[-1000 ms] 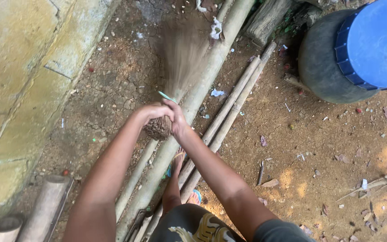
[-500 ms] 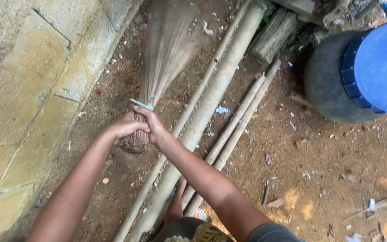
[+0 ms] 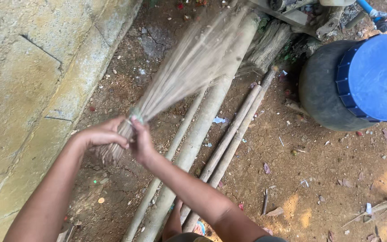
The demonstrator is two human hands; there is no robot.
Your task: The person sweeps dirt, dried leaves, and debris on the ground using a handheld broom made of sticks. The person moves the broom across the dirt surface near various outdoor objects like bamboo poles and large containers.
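We have both hands on the stick broom (image 3: 175, 80). Left hand (image 3: 101, 134) is wrapped around the bound butt end, fingers curled shut on it. Right hand (image 3: 140, 141) is clamped on the bundle just below the pale green tie (image 3: 136, 113), thumb and fingers closed around the sticks. The two hands sit touching, one beside the other.

The broom points away from us, up and to the right. Its bristles fan out over the dirt floor (image 3: 319, 170) and are motion-blurred, tips reaching across the thick bamboo pole (image 3: 202, 130) near the top of the frame. So we judge the sweep is mid-stroke, not finished.

Done, as far as we can see: the strip of ground along the concrete wall (image 3: 27, 76) looks fairly bare, only small pebbles and specks on it.

Left: a white scrap of litter (image 3: 219, 120) lies between the thick pole and the pair of thin poles (image 3: 234, 134), with more small bits near them. Dry leaves (image 3: 274, 211) and debris are scattered over the dirt to the right, well apart from the bristles. The ground around the dark barrel with the blue lid (image 3: 372, 76) also has loose leaves and chips on it.

Our read: early to middle. The wall side is mostly handled, the pole gaps and the whole right side are untouched.
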